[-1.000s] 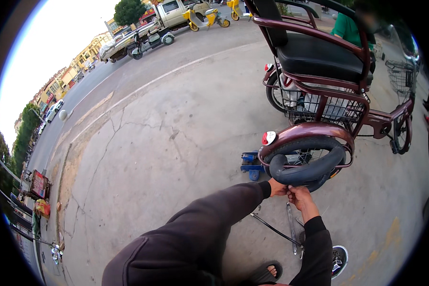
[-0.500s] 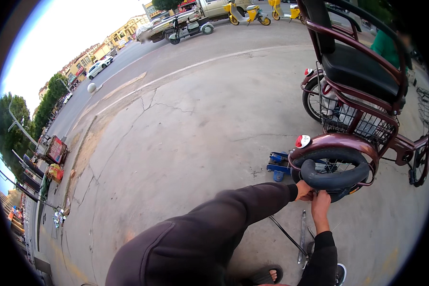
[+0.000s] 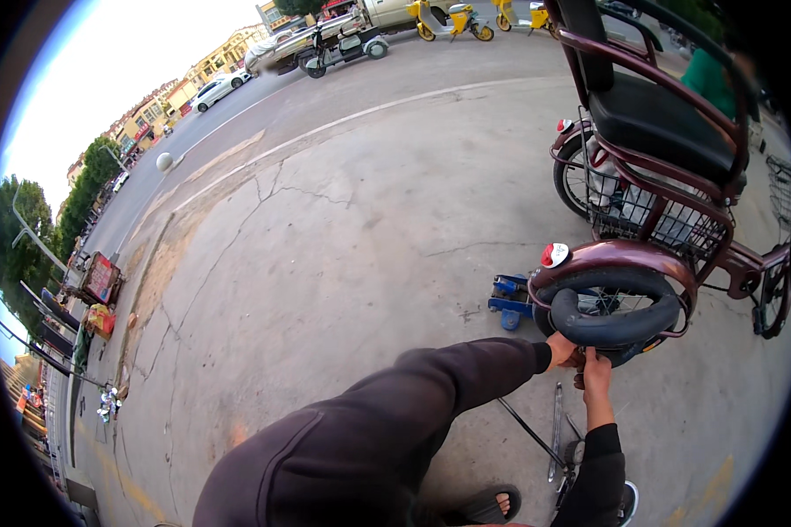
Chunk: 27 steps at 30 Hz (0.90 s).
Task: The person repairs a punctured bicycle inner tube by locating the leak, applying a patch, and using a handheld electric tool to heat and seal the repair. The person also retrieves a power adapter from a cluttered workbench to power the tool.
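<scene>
The person crouches on a cracked concrete pavement (image 3: 343, 228) beside a maroon tricycle (image 3: 668, 167), with both arms stretched out to its rear wheel. The left hand (image 3: 561, 350) and the right hand (image 3: 596, 364) meet at the lower edge of the tyre (image 3: 611, 321), which looks pulled partly off the wheel and bulges toward the person under the maroon mudguard (image 3: 620, 259). Both hands are pressed against the rubber, almost touching each other; the fingers seem curled onto the tyre's edge, but they are too small and too closely bunched for me to tell whether they truly grip it or hold a tool. A round red reflector (image 3: 554, 255) sits at the left end of the mudguard. Just to the left of the wheel, low on the ground, stands a blue jack (image 3: 508, 300), close against the tricycle. Behind the wheel hangs a wire basket (image 3: 650, 215) under the black seat (image 3: 664, 119). On the ground near the right forearm lie a few long metal bars (image 3: 555, 426), one thin and dark, one flat and pale. At the bottom edge a foot in a black sandal (image 3: 492, 505) shows. Far off, across the road, yellow scooters (image 3: 448, 18) are parked beside a truck (image 3: 325, 39).
</scene>
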### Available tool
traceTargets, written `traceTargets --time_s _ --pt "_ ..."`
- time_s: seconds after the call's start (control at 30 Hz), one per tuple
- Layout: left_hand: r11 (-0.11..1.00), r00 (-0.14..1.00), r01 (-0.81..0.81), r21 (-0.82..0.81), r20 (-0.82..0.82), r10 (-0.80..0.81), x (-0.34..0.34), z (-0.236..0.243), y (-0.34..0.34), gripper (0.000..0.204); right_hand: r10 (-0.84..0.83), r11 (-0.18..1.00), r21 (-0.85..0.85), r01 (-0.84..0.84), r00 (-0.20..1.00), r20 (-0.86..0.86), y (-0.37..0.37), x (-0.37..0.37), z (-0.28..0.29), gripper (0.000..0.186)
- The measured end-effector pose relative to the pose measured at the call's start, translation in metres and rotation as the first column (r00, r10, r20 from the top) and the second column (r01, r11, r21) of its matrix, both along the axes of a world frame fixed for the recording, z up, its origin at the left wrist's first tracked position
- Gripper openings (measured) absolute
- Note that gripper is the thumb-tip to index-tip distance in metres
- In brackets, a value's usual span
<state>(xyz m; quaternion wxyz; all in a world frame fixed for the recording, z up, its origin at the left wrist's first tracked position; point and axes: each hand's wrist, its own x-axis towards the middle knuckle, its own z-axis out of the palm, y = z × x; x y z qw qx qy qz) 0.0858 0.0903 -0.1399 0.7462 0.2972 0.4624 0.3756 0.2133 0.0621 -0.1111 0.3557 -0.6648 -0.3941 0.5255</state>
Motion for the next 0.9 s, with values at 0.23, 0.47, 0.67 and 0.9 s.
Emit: traceTargets --time_s 0.23,0.47,0.67,0.9 --pt "0.989 0.979 -0.026 0.143 -0.198 0.055 0.005 -0.046 0.019 0.025 0.086 0.992 0.093 -0.085 0.996 -0.012 -0.006 -0.005 -0.021 0.037" --pt "0.992 0.963 -0.015 0.127 -0.266 0.048 0.013 -0.085 0.027 0.03 0.094 0.984 0.159 -0.082 0.993 -0.069 -0.009 0.0 -0.017 0.031" --pt "0.98 0.939 -0.111 0.165 -0.305 0.158 0.02 -0.095 0.029 0.031 0.042 0.971 0.23 -0.067 0.993 0.113 -0.009 -0.005 -0.023 0.03" --pt "0.987 0.987 -0.16 -0.011 -0.011 0.16 0.02 -0.076 0.025 0.026 -0.056 0.771 0.477 -0.423 0.7 0.712 -0.009 0.001 -0.021 0.022"
